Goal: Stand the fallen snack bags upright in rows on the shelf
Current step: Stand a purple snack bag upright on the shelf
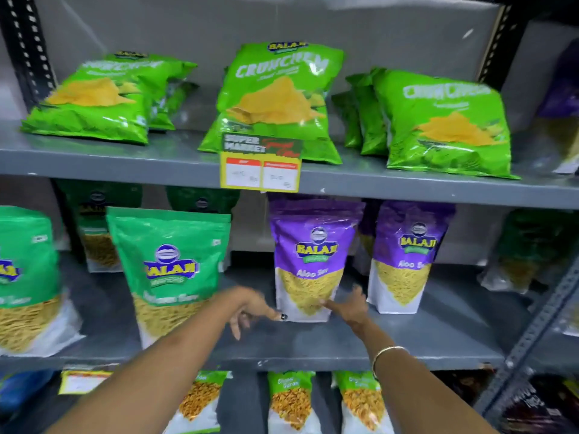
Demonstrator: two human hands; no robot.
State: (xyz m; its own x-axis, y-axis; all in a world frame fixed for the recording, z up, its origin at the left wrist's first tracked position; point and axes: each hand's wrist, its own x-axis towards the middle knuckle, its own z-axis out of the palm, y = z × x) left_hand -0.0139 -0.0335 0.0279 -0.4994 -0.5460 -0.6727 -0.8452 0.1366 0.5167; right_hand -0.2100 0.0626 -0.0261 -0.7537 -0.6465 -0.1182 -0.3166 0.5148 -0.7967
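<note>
A purple snack bag (310, 261) stands upright on the middle shelf (407, 343). My left hand (250, 306) is at its lower left corner with fingers spread, one fingertip touching the bag. My right hand (351, 303) rests against its lower right edge, fingers apart. A second purple bag (407, 258) stands just to the right. A green pouch (170, 270) stands to the left, tilted a little. On the top shelf (125, 166), lime-green chip bags lean back: one at left (94, 98), one in the middle (279, 98), one at right (445, 123).
A yellow price tag (261, 164) hangs on the top shelf's front edge. Another green pouch (22, 277) stands at the far left of the middle shelf. Lower down stand several green-topped bags (289, 399). A perforated metal upright (539, 327) frames the right side.
</note>
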